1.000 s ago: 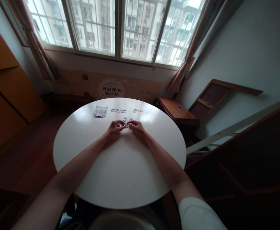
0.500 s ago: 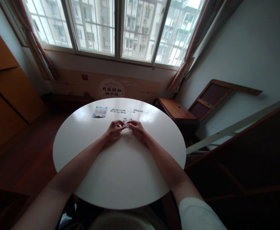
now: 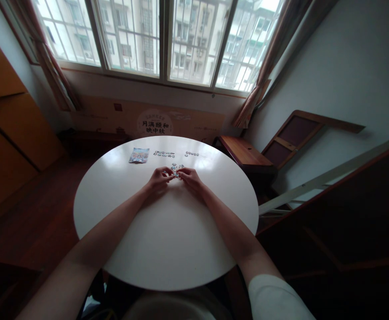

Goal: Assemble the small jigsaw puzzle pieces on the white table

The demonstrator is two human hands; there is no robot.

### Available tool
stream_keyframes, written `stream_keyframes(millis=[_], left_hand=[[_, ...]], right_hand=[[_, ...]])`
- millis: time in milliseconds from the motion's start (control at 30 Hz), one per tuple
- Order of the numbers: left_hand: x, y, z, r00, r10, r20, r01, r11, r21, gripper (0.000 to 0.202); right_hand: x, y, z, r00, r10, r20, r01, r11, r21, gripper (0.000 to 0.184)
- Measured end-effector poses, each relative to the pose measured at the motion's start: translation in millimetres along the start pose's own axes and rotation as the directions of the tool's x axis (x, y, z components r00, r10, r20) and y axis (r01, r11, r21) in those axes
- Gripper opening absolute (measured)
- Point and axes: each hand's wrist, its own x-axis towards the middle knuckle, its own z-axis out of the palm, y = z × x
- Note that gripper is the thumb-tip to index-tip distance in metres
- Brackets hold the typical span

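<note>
A small heap of jigsaw puzzle pieces [image 3: 174, 167] lies on the round white table [image 3: 168, 249], right between my two hands. My left hand [image 3: 160, 177] comes in from the left with thumb and fingers pinched together on what looks like a puzzle piece. Facing it, almost touching, my right hand [image 3: 189, 176] pinches at a puzzle piece too; the fingertips hide most of it. Beyond the hands, more puzzle pieces [image 3: 164, 154] are laid out in two rows. A shorter group of pieces [image 3: 192, 154] lies to their right.
A colourful printed packet or picture card [image 3: 139, 155] lies at the table's far left. Behind the table stand a wooden stool or bench [image 3: 246, 151] on the right and a printed box or panel [image 3: 188, 122] under the barred window.
</note>
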Motion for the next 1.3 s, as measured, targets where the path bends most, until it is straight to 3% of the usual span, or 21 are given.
stream_keyframes(millis=[1300], left_hand=[[1.0,-4.8,-1.0,0.999,-0.021,0.033,0.021,0.999,-0.028,0.041]], right_hand=[[1.8,2.6,-1.3,1.0,0.002,-0.002,-0.002,1.0,0.003,0.025]])
